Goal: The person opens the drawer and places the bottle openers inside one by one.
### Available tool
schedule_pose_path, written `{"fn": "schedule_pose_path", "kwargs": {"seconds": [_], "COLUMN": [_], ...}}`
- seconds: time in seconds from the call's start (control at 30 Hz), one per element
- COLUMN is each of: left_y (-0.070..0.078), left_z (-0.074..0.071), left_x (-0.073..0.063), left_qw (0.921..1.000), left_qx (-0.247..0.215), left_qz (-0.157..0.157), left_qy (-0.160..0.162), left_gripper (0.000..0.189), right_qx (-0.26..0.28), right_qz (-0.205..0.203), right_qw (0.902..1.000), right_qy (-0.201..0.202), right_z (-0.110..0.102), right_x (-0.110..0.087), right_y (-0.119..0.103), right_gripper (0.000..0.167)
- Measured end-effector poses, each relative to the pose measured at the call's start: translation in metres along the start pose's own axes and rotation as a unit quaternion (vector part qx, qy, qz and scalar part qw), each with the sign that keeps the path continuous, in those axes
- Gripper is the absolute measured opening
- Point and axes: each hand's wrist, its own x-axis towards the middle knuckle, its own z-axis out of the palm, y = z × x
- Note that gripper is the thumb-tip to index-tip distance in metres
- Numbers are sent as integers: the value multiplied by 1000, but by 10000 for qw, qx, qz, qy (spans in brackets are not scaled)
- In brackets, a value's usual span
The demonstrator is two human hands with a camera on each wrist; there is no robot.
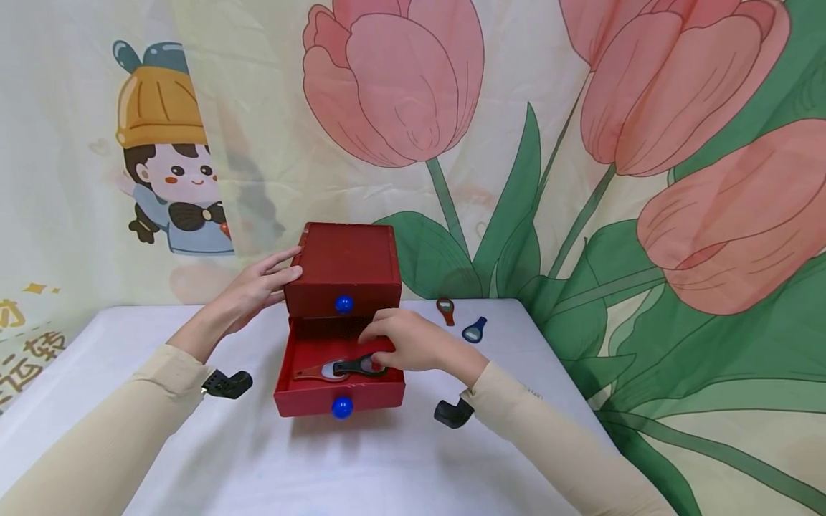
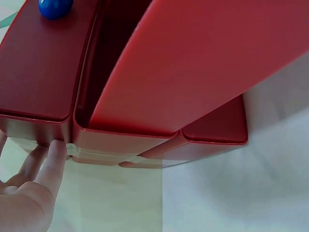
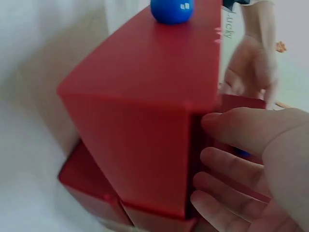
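A red drawer cabinet [image 1: 348,254] stands on the table with its middle drawer [image 1: 306,403] pulled out. My left hand [image 1: 258,287] rests its extended fingers against the cabinet's left side, beside the upper drawer. Over the right side of the pulled-out drawer is my right hand [image 1: 413,340], its fingers loosely bent and apart, with nothing visible between them. In that drawer lie a red-handled bottle opener [image 1: 312,373] and a black one [image 1: 348,367], partly overlapping. The right thumb overlaps the black opener's head in the head view.
On the table, right of the cabinet, lie another red bottle opener [image 1: 446,310] and a blue one [image 1: 474,330]. Blue round knobs [image 1: 344,304] sit on the drawer fronts. A printed tulip cloth [image 1: 400,86] hangs behind the white table [image 1: 400,473].
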Motion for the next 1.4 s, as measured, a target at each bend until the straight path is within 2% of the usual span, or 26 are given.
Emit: {"fn": "schedule_pose_path", "kwargs": {"seconds": [0.2,0.43,0.63,0.8,0.97,1.1,1.13,1.27,1.4], "left_y": [0,-2,-2,-2,-1,0,0,1,1], "left_z": [0,0,-1,0,0,0,0,1,1], "left_x": [-1,-1,0,0,0,0,0,0,-1], "left_qw": [10000,10000,10000,10000,10000,10000,10000,9999,9999], "left_qx": [27,26,35,-14,-20,-21,-17,2,28], "left_qz": [-10,-39,-21,-47,-49,-57,-59,-63,-63], "left_qy": [15,17,32,24,50,68,73,88,100], "left_gripper": [81,80,81,80,80,80,80,81,82], "right_qx": [98,192,721,1512,2309,3183,3438,4499,5276], "right_qz": [-55,246,853,1539,2334,2697,2734,2917,2999], "right_qw": [9993,9968,9879,9703,9405,9066,8966,8438,7946], "right_qy": [355,740,1080,1097,879,633,556,196,-190], "right_z": [-16,-13,0,17,36,51,54,70,83], "right_x": [-21,-44,-63,-75,-85,-92,-94,-97,-98], "right_y": [11,30,40,45,47,43,41,30,17], "right_gripper": [31,34,37,38,43,50,52,58,56]}}
